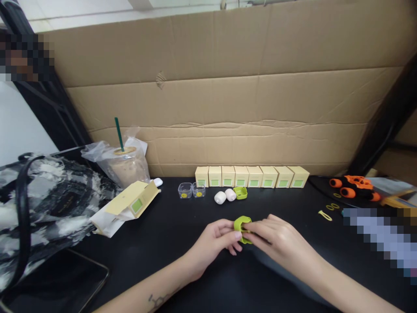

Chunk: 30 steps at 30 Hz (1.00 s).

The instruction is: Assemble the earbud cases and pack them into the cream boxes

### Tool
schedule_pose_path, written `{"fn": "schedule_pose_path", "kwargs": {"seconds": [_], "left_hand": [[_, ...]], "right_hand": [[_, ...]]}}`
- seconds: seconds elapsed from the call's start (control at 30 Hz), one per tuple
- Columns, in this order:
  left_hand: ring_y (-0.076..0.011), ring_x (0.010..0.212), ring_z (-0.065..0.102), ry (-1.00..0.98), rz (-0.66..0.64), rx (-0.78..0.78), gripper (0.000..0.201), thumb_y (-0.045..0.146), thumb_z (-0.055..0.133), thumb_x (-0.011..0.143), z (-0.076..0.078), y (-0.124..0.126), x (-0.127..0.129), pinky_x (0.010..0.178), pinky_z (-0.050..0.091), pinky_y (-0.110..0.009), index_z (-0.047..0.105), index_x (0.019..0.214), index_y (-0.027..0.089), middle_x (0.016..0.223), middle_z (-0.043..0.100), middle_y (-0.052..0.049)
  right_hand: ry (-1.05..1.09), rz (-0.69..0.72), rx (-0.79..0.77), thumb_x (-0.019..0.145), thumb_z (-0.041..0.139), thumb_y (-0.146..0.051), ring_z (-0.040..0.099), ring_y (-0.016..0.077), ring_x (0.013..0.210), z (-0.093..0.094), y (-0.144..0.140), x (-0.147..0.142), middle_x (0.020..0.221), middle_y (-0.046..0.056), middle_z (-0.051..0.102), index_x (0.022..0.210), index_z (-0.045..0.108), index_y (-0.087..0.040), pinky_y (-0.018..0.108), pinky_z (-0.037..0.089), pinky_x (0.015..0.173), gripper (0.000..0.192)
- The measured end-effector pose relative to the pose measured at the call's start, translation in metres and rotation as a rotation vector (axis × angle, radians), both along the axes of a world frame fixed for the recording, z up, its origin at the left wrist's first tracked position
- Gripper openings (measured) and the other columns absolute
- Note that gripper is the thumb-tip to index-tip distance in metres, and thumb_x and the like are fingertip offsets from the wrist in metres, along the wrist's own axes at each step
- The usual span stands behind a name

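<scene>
Both hands meet mid-table: left hand and right hand pinch a green silicone case just above the black table. Plenty of bare room around; row of boxes sits well back by the cardboard wall.

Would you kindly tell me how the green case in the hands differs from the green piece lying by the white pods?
The green case in the hands is gripped by the left hand and right hand, above the black table; the green piece by the pods lies untouched on it. The held one sits nearer the camera, the other beside the white pods. Both share the lime-green colour.
</scene>
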<state>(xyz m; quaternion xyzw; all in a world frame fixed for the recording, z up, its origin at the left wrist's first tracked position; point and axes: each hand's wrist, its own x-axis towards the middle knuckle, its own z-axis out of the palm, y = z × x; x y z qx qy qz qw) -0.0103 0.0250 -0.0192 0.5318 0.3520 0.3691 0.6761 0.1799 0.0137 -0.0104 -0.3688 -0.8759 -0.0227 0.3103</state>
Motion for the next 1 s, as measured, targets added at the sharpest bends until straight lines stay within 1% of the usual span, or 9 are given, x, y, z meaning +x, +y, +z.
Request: {"fn": "schedule_pose_path", "kwargs": {"seconds": [0.07, 0.17, 0.37, 0.53, 0.6, 0.73, 0.83, 0.93, 1.0], "left_hand": [[-0.0123, 0.063, 0.058, 0.0, -0.005, 0.006, 0.033, 0.038, 0.073, 0.072, -0.001, 0.0, 0.0, 0.06, 0.043, -0.023, 0.069, 0.091, 0.011, 0.07, 0.063, -0.002], [-0.0129, 0.063, 0.058, 0.005, -0.017, 0.015, 0.033, 0.041, 0.072, 0.072, -0.002, 0.0, 0.001, 0.059, 0.043, -0.024, 0.07, 0.087, 0.012, 0.07, 0.063, -0.002], [-0.013, 0.061, 0.058, 0.017, -0.038, 0.029, 0.034, 0.043, 0.071, 0.073, -0.001, -0.001, 0.002, 0.059, 0.043, -0.024, 0.071, 0.086, 0.012, 0.065, 0.063, -0.002], [-0.0139, 0.064, 0.061, 0.0, -0.028, 0.029, 0.033, 0.042, 0.071, 0.073, -0.001, -0.002, 0.001, 0.061, 0.045, -0.024, 0.069, 0.084, 0.011, 0.069, 0.066, -0.004], [-0.0153, 0.069, 0.063, -0.012, -0.018, 0.031, 0.032, 0.042, 0.071, 0.074, -0.002, -0.002, 0.001, 0.065, 0.047, -0.025, 0.068, 0.084, 0.011, 0.073, 0.067, -0.005], [-0.0186, 0.077, 0.067, -0.04, 0.018, -0.027, 0.034, 0.042, 0.074, 0.071, -0.002, -0.002, 0.0, 0.076, 0.051, -0.032, 0.065, 0.084, 0.012, 0.082, 0.07, -0.008], [-0.0195, 0.08, 0.069, -0.046, 0.022, -0.073, 0.038, 0.042, 0.076, 0.069, -0.001, -0.003, 0.0, 0.082, 0.051, -0.034, 0.065, 0.089, 0.011, 0.081, 0.072, -0.009], [-0.0207, 0.085, 0.07, -0.037, 0.004, -0.108, 0.047, 0.043, 0.076, 0.069, 0.001, -0.003, 0.0, 0.084, 0.052, -0.034, 0.064, 0.102, 0.012, 0.086, 0.073, -0.009], [-0.0217, 0.087, 0.07, -0.022, -0.011, -0.124, 0.049, 0.045, 0.076, 0.068, 0.001, -0.003, 0.0, 0.083, 0.052, -0.034, 0.064, 0.103, 0.013, 0.088, 0.073, -0.009]], "right_hand": [[-0.031, 0.019, 0.043, 0.102, 0.032, -0.03, 0.07, 0.0183, 0.064, 0.001, -0.002, 0.001, 0.078, 0.007, 0.074, 0.091, 0.065, -0.017, 0.032, 0.044, 0.063, 0.036], [-0.077, 0.039, 0.139, 0.102, 0.029, -0.029, 0.065, 0.0155, 0.059, 0.005, -0.005, 0.0, 0.071, 0.005, 0.071, 0.09, 0.063, -0.016, 0.029, 0.04, 0.059, 0.038], [-0.143, 0.047, 0.321, 0.1, 0.036, -0.021, 0.055, 0.0137, 0.053, 0.01, -0.007, -0.003, 0.064, 0.001, 0.065, 0.087, 0.064, -0.016, 0.029, 0.033, 0.055, 0.03], [-0.106, 0.087, 0.366, 0.099, 0.043, -0.022, 0.055, 0.0121, 0.055, 0.014, -0.006, 0.0, 0.064, 0.0, 0.062, 0.092, 0.066, -0.015, 0.027, 0.036, 0.056, 0.025], [-0.09, 0.052, 0.403, 0.097, 0.044, -0.023, 0.053, 0.0119, 0.054, 0.015, -0.006, 0.002, 0.064, 0.001, 0.06, 0.091, 0.068, -0.018, 0.026, 0.037, 0.054, 0.025], [-0.089, -0.033, 0.451, 0.095, 0.048, -0.024, 0.057, 0.0148, 0.064, 0.016, -0.004, 0.006, 0.079, 0.006, 0.063, 0.091, 0.07, -0.021, 0.027, 0.045, 0.058, 0.022], [-0.144, 0.035, 0.5, 0.095, 0.047, -0.02, 0.063, 0.0189, 0.081, 0.016, -0.003, 0.007, 0.095, 0.01, 0.068, 0.089, 0.068, -0.018, 0.033, 0.05, 0.07, 0.022], [-0.192, 0.088, 0.519, 0.097, 0.041, -0.018, 0.065, 0.0189, 0.081, 0.015, 0.0, 0.006, 0.097, 0.011, 0.07, 0.087, 0.067, -0.016, 0.035, 0.052, 0.074, 0.028], [-0.196, 0.099, 0.5, 0.098, 0.04, -0.019, 0.065, 0.0187, 0.08, 0.013, 0.003, 0.006, 0.096, 0.011, 0.07, 0.087, 0.067, -0.015, 0.035, 0.053, 0.074, 0.03]]}}
